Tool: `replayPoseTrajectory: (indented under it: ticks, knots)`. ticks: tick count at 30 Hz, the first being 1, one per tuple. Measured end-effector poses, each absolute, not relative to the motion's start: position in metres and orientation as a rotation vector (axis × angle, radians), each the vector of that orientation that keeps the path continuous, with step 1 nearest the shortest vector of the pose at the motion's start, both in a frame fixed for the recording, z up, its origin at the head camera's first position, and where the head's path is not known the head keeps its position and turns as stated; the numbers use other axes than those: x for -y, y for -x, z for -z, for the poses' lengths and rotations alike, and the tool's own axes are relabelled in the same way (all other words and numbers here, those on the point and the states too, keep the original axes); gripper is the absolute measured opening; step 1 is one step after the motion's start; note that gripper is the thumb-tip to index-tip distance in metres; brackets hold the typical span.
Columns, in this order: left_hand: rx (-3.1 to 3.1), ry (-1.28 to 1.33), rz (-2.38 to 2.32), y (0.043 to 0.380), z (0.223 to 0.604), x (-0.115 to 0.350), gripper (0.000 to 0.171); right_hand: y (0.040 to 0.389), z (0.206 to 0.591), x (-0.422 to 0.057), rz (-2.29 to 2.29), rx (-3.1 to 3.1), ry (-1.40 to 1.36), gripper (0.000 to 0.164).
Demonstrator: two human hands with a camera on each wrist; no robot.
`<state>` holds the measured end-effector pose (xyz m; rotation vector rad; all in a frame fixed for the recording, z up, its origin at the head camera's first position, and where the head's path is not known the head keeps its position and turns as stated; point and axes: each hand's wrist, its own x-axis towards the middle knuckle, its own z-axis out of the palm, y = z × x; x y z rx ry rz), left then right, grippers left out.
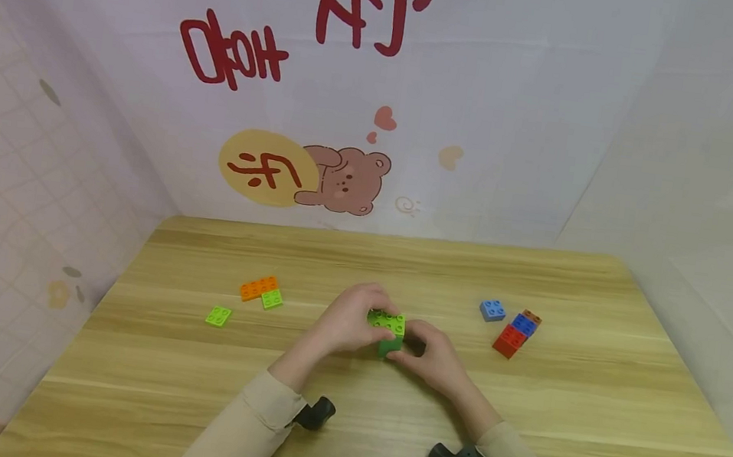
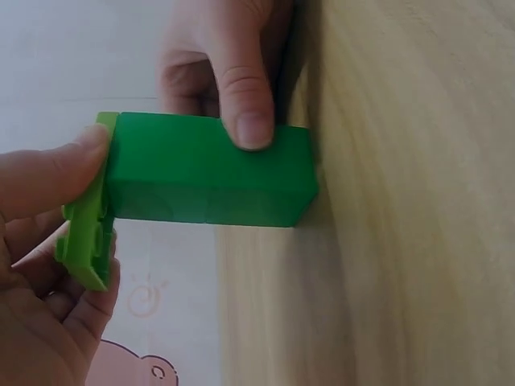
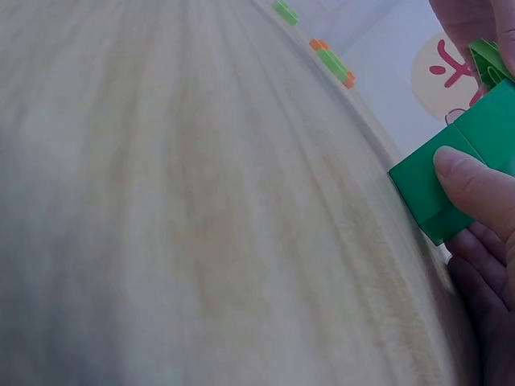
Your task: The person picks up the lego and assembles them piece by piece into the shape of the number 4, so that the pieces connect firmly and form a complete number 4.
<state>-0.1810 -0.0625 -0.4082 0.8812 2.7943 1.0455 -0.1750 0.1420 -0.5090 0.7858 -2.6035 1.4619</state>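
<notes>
In the middle of the table a stack of dark green toy building blocks (image 2: 177, 165) stands upright. A flat light green block (image 2: 84, 237) lies across its top, its studs facing up, and sticks out past the stack on the left hand's side. My left hand (image 1: 348, 324) pinches this flat block between thumb and fingers. My right hand (image 1: 438, 360) grips the stack low down, thumb on the near face and fingers behind. A seam across the dark green side shows in the right wrist view.
To the left lie an orange block (image 1: 258, 288), a small light green block (image 1: 271, 299) touching it, and another light green block (image 1: 219, 316). At right are a light blue block (image 1: 492, 311) and a row of red (image 1: 509, 341), dark blue (image 1: 523, 326) and brown (image 1: 533, 317) blocks.
</notes>
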Motion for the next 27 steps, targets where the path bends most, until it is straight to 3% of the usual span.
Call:
replayPoseTrajectory:
  ticks: [19,27]
  knots:
    - [-2.826,-0.993,-1.251,0.177,0.427,0.075,0.035,0.174,0.510,-0.143,-1.468,2.637,-0.767,0.039]
    - [-2.792,-0.833,-1.518,0.175,0.429,0.085,0.029,0.175,0.511,-0.142,-1.454,2.646,-0.753,0.039]
